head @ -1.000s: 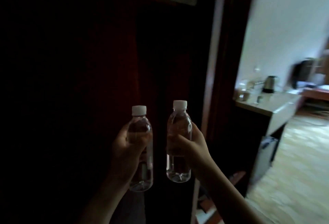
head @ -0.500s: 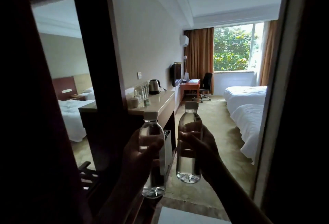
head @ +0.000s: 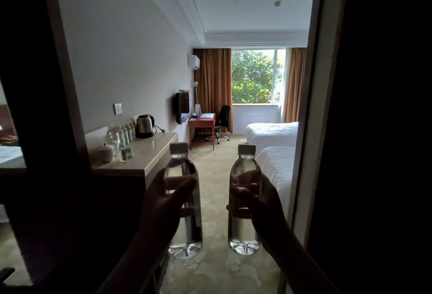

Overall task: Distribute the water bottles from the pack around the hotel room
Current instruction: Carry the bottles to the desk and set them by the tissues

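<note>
I hold two clear water bottles with white caps upright in front of me. My left hand grips the left bottle around its middle. My right hand grips the right bottle the same way. Both bottles are full and stand apart from each other. Several more bottles stand in a row on the counter at the left wall.
A kettle and lidded cups sit on the counter. Dark door frames close in left and right. Carpeted floor leads to a desk, a chair and two white beds by the window.
The view swung from a dark wardrobe wall to the open room and moved closer through the doorway. Both hands kept their bottles, now held a little further apart.
</note>
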The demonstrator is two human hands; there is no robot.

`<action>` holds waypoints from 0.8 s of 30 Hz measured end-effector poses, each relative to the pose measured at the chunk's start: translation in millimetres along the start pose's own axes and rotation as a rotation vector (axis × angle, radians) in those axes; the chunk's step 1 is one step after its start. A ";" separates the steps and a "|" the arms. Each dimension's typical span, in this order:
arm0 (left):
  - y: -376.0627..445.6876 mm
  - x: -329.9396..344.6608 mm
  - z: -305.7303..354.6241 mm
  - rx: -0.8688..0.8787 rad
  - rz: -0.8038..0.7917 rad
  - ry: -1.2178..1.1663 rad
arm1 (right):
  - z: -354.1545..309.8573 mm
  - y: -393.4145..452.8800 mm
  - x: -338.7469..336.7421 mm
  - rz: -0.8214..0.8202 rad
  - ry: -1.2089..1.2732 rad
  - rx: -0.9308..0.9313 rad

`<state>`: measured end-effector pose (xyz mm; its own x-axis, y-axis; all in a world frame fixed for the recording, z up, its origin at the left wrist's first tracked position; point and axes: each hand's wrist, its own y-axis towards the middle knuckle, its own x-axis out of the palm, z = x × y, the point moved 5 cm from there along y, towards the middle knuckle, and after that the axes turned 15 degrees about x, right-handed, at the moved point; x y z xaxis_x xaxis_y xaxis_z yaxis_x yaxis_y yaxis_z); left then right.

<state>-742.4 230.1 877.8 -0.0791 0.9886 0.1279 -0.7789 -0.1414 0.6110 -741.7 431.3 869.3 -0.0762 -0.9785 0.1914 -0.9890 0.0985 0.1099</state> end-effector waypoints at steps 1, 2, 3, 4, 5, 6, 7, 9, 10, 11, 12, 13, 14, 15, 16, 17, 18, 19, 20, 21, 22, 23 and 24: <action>13.9 3.7 -9.7 0.005 -0.008 -0.009 | 1.7 14.7 -3.4 0.014 -0.012 -0.006; 28.3 6.7 -18.4 0.018 -0.012 -0.013 | 3.3 30.5 -6.2 0.027 -0.024 -0.013; 43.4 8.9 -27.3 0.035 -0.014 -0.016 | 5.3 47.8 -7.9 0.036 -0.034 -0.019; 58.8 10.5 -35.7 0.053 -0.014 -0.020 | 7.2 66.3 -8.7 0.040 -0.037 -0.020; 75.3 11.2 -45.2 0.065 -0.011 -0.020 | 8.1 86.4 -8.3 0.043 -0.039 -0.017; 92.5 11.4 -55.7 0.070 -0.009 -0.022 | 8.1 107.4 -6.7 0.049 -0.044 -0.015; 110.7 11.4 -66.6 0.075 -0.009 -0.022 | 7.3 129.4 -3.2 0.055 -0.058 -0.017; 147.9 8.2 -88.2 0.075 -0.007 -0.023 | 7.6 172.5 9.1 0.062 -0.086 -0.016; 171.7 5.9 -101.6 0.066 0.002 -0.038 | 6.7 198.0 16.3 0.064 -0.094 -0.016; 190.4 4.7 -111.9 0.060 0.010 -0.047 | 6.8 217.9 21.9 0.065 -0.102 -0.010; 207.9 4.7 -121.1 0.056 0.017 -0.055 | 5.8 235.5 26.5 0.069 -0.112 0.000; 230.4 7.0 -132.0 0.054 0.020 -0.076 | 2.2 258.1 30.9 0.070 -0.127 0.001; 252.9 10.4 -143.0 0.053 0.019 -0.100 | -1.9 280.3 33.9 0.071 -0.138 -0.004; 276.4 15.8 -155.0 0.054 0.010 -0.120 | -7.1 303.2 35.6 0.081 -0.143 -0.014; 298.8 22.9 -167.2 0.055 -0.005 -0.137 | -11.8 324.9 35.6 0.099 -0.145 -0.024; 318.2 31.2 -178.8 0.054 -0.029 -0.152 | -15.8 344.9 33.4 0.120 -0.152 -0.033; 334.6 40.1 -190.1 0.048 -0.053 -0.165 | -19.0 362.2 29.7 0.142 -0.158 -0.039; 349.4 49.6 -202.3 0.035 -0.074 -0.175 | -19.9 378.9 24.7 0.163 -0.160 -0.042; 363.0 59.1 -215.7 0.020 -0.090 -0.186 | -19.0 395.8 18.4 0.183 -0.159 -0.042; 376.0 69.4 -228.8 0.010 -0.103 -0.195 | -17.4 413.0 11.4 0.197 -0.158 -0.043; 388.4 79.7 -240.8 0.006 -0.114 -0.201 | -16.2 430.0 4.3 0.210 -0.159 -0.042; 401.0 91.2 -252.1 0.006 -0.129 -0.204 | -14.6 448.2 -3.6 0.220 -0.160 -0.043; 413.2 102.8 -263.4 0.008 -0.141 -0.205 | -12.9 466.6 -12.2 0.230 -0.157 -0.045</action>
<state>-1236.2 286.9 937.7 0.1586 0.9676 0.1966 -0.7682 -0.0042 0.6402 -1200.6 491.5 930.8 -0.3205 -0.9451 0.0637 -0.9370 0.3261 0.1248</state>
